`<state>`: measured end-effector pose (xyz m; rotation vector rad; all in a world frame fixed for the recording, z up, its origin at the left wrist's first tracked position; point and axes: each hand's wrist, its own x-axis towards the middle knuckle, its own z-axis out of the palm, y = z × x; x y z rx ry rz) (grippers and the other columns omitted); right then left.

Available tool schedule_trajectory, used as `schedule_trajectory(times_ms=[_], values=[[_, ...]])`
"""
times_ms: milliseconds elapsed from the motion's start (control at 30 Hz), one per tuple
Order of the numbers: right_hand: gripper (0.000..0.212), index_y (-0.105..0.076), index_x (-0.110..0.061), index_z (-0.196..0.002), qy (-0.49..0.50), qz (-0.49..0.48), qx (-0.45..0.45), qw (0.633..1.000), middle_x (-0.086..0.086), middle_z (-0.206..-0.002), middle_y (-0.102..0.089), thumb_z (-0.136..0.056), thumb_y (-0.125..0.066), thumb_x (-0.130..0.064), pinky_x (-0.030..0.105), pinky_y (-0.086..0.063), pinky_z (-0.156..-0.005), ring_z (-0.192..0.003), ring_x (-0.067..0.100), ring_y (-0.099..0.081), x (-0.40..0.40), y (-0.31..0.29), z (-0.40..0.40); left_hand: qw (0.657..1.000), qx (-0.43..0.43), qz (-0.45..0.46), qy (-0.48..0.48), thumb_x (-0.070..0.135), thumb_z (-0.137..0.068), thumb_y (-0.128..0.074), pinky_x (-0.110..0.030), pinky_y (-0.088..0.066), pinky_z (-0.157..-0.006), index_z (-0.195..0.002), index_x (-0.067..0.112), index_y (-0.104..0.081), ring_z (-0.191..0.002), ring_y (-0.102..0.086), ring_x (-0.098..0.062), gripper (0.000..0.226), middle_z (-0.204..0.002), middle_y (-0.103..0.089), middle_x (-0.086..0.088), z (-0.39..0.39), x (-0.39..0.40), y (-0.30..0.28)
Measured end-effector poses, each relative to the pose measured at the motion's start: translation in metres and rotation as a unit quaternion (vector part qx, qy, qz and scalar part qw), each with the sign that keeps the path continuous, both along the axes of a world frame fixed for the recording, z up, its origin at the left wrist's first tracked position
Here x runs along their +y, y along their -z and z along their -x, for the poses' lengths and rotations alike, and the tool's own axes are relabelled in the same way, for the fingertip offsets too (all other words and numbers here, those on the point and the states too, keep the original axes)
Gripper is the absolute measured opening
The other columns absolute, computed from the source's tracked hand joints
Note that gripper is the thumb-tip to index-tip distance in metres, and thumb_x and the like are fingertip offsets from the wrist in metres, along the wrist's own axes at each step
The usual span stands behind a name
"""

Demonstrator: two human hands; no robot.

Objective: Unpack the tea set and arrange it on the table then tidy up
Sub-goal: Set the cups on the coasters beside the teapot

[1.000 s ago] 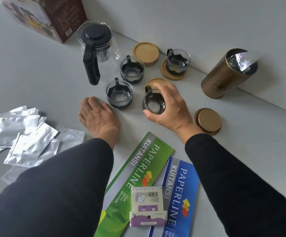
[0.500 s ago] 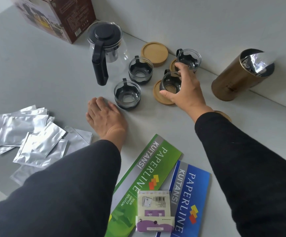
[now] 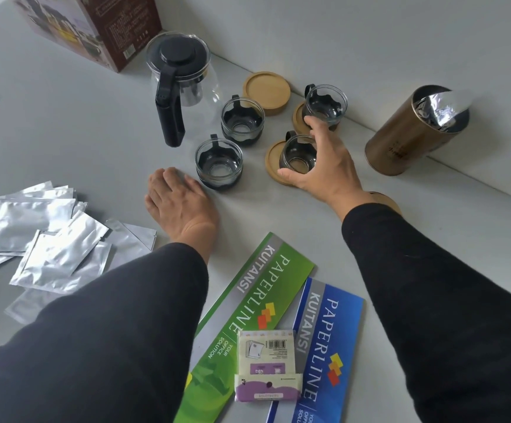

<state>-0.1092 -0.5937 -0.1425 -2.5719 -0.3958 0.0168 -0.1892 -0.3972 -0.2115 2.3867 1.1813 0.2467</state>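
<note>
From the head view, the right hand (image 3: 324,166) has its thumb and fingers curved around a glass cup (image 3: 297,154) that sits on a wooden coaster (image 3: 274,166), toward the back edge of the table (image 3: 65,123) by the wall. Whether the fingers are gripping the glass or have just let go, I cannot tell. The left hand (image 3: 178,206) lies flat and relaxed on the table, holding nothing, just beside another cup (image 3: 219,163).

The risk, as I judge it, is the cup sitting off-centre: it looks set toward the right of the coaster, so a careless release or a brush from the wrist could tip it off the rim. A second coaster cup (image 3: 326,105) stands just behind the fingers and could be knocked as the hand lifts.

The cup is clear glass in a dark wavy holder with a black handle pointing away, upright and empty. The teapot (image 3: 181,83) stands further left.
</note>
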Motion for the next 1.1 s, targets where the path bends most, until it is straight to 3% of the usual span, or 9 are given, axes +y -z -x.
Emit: schedule_trajectory(times_ms=[100, 200, 300, 400, 700, 933, 1100], values=[[0.085, -0.035, -0.014, -0.141, 0.007, 0.023, -0.056, 0.998, 0.009, -0.136, -0.047, -0.072, -0.072, -0.047, 0.034, -0.033, -0.105, -0.126, 0.027, -0.042, 0.008, -0.007, -0.006, 1.000, 0.004, -0.004, 0.002, 0.033, -0.097, -0.029, -0.037, -0.016, -0.115, -0.126, 0.016, -0.042, -0.138, -0.027, -0.021, 0.037, -0.142, -0.036, -0.003, 0.000, 0.000, 0.000], [0.080, -0.038, -0.009, -0.139, -0.016, 0.013, -0.083, 0.996, 0.013, -0.133, -0.048, -0.074, -0.070, -0.042, 0.032, -0.031, -0.106, -0.125, 0.028, -0.043, 0.026, -0.015, -0.017, 1.000, 0.007, -0.002, 0.001, 0.033, -0.097, -0.029, -0.036, -0.015, -0.116, -0.128, 0.017, -0.042, -0.139, -0.026, -0.020, 0.037, -0.143, -0.035, -0.002, 0.000, -0.001, -0.002], [0.081, -0.035, -0.010, -0.141, -0.029, -0.017, -0.063, 0.997, 0.012, -0.136, -0.045, -0.076, -0.071, -0.041, 0.028, -0.030, -0.106, -0.128, 0.026, -0.041, 0.051, -0.015, -0.031, 1.000, 0.006, -0.002, -0.002, 0.032, -0.097, -0.030, -0.037, -0.015, -0.116, -0.127, 0.017, -0.042, -0.139, -0.026, -0.019, 0.035, -0.143, -0.036, -0.002, 0.000, -0.001, -0.002], [0.089, -0.026, -0.015, -0.145, -0.023, -0.039, -0.023, 0.999, 0.012, -0.139, -0.041, -0.075, -0.072, -0.046, 0.033, -0.034, -0.106, -0.129, 0.027, -0.039, 0.078, -0.011, -0.041, 1.000, 0.013, 0.001, -0.003, 0.033, -0.098, -0.030, -0.037, -0.014, -0.117, -0.130, 0.018, -0.041, -0.141, -0.024, -0.018, 0.037, -0.145, -0.034, 0.000, 0.000, -0.001, -0.002], [0.098, -0.015, -0.017, -0.147, -0.013, -0.030, 0.063, 0.997, 0.021, -0.132, -0.042, -0.075, -0.073, -0.047, 0.032, -0.038, -0.098, -0.122, 0.033, -0.044, 0.116, 0.006, -0.056, 1.000, 0.021, -0.002, -0.012, 0.033, -0.098, -0.032, -0.036, -0.015, -0.116, -0.130, 0.021, -0.041, -0.140, -0.025, -0.017, 0.035, -0.145, -0.033, 0.003, -0.002, -0.001, 0.001], [0.091, -0.022, -0.014, -0.144, -0.007, -0.025, 0.009, 1.000, 0.017, -0.125, -0.048, -0.075, -0.073, -0.044, 0.023, -0.035, -0.083, -0.113, 0.030, -0.049, 0.107, -0.012, -0.053, 1.000, 0.028, 0.004, -0.002, 0.034, -0.097, -0.031, -0.036, -0.011, -0.117, -0.131, 0.024, -0.039, -0.142, -0.020, -0.016, 0.036, -0.146, -0.029, 0.003, -0.002, -0.001, 0.000], [0.087, -0.032, -0.013, -0.139, -0.001, -0.048, -0.063, 0.997, 0.010, -0.129, -0.050, -0.071, -0.075, -0.046, 0.020, -0.034, -0.090, -0.117, 0.023, -0.048, 0.080, -0.044, -0.028, 1.000, 0.027, 0.004, 0.007, 0.033, -0.096, -0.031, -0.038, -0.012, -0.117, -0.129, 0.021, -0.039, -0.142, -0.020, -0.018, 0.036, -0.146, -0.030, 0.001, -0.001, 0.000, 0.000]])
